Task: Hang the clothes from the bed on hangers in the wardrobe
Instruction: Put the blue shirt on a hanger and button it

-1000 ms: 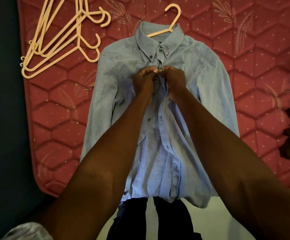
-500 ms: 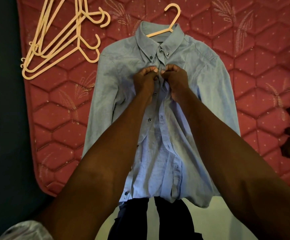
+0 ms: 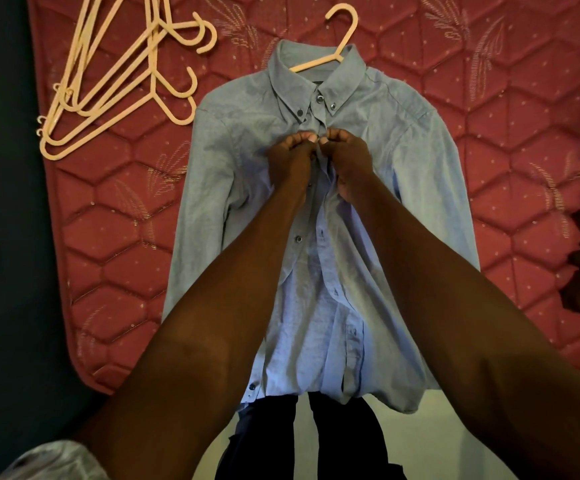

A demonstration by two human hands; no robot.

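On red quilted mattress (image 3: pixel 489 98), blue shirt (image 3: pixel 247 133), hangers (image 3: pixel 115 98), perhaps dark floor (image 3: pixel 1 237)

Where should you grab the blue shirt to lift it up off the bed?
Probably by the hanger's hook, reaching from the top. The hanger is already inside the collar of the blue shirt, and the hook pokes out bare above it, so the shirt should come up hanging.

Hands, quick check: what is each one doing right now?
Left hand: pinching the front edge of the shirt just below the collar.
Right hand: pinching the opposite front edge.
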